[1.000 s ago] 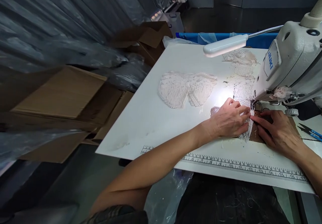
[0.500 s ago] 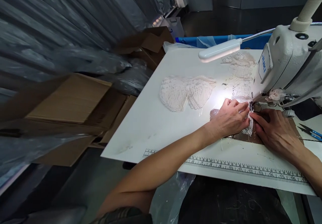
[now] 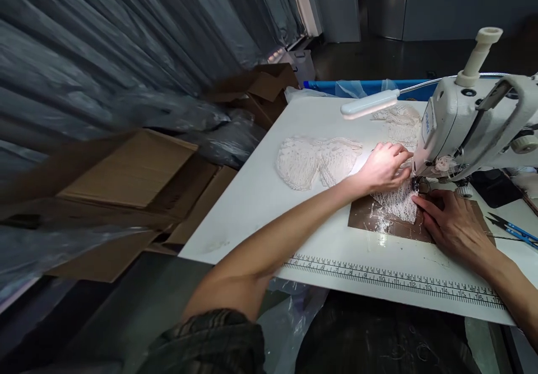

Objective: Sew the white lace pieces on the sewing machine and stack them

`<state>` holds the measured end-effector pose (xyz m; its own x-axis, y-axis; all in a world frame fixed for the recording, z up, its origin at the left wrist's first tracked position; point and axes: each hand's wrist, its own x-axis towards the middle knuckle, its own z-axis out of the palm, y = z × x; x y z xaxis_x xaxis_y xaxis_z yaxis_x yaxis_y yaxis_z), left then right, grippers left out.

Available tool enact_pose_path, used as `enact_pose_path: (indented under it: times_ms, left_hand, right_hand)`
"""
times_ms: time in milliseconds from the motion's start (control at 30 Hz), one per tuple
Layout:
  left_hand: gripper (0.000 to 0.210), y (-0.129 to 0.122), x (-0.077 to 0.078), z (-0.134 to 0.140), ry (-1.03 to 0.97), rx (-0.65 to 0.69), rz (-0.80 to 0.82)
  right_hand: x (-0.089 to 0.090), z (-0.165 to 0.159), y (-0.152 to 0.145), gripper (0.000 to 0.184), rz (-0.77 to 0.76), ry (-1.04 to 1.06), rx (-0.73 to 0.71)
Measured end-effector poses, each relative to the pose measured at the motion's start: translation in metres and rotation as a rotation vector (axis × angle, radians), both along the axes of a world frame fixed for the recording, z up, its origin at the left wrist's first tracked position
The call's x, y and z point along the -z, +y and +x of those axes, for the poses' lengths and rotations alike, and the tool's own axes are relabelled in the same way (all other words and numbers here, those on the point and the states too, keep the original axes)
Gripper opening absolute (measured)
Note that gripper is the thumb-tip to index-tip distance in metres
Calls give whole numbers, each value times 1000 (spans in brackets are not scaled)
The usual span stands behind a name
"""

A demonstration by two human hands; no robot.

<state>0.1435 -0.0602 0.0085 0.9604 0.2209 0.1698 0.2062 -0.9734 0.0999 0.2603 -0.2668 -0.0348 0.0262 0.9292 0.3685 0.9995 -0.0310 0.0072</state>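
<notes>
A white lace piece (image 3: 397,203) lies at the needle area of the white sewing machine (image 3: 441,127), over a shiny brown plate (image 3: 365,220). My left hand (image 3: 384,166) is on the far left side of the lace, its fingers bent and closed on it close to the presser foot. From the right, my right hand (image 3: 456,222) grips the lace's edge just in front of the foot; some of its fingers are hidden under the machine head. To the left, a pair of joined lace cups (image 3: 317,161) lies flat on the white table (image 3: 252,211).
More lace (image 3: 401,121) lies behind the needle area. A lit lamp bar (image 3: 370,104) hangs over the table. Blue-handled thread snips (image 3: 513,228) lie at the right. A ruler strip (image 3: 390,278) runs along the front edge. Open cardboard boxes (image 3: 130,166) stand left.
My left hand has moved up and away along the lace, and more of the lace and brown plate shows. The right hand stays at the lace's edge. The whole view has shifted slightly.
</notes>
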Motion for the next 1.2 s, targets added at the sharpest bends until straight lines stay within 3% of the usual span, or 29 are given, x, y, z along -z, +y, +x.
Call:
enact_pose_path:
  times_ms: [133, 300, 500, 567, 700, 900, 1000, 1200]
  left_hand:
    - [36, 21, -4, 17, 130, 37, -20]
    - [39, 13, 8, -3, -68, -9, 1]
    - [26, -13, 12, -43, -112, 365, -253]
    - [21, -18, 14, -47, -108, 431, -279]
    - [19, -23, 20, -48, -101, 401, -278]
    - [22, -27, 23, -49, -223, 361, -336]
    - [20, -29, 24, -49, -312, 369, -318]
    - [20, -32, 26, -47, -477, 393, -249]
  right_hand:
    - [-2, 0, -2, 40, -5, 8, -3]
    - [-2, 5, -4, 41, 17, 142, -37]
    - [-6, 12, -4, 41, 34, 388, -5]
    - [-9, 14, -4, 37, 31, 462, 34]
    - [-18, 14, -4, 30, 46, 583, 35]
    - [-28, -3, 1, 31, -69, 634, -193]
    - [-26, -8, 8, 21, -37, 616, -190]
    - [-21, -2, 8, 21, 56, 536, -97]
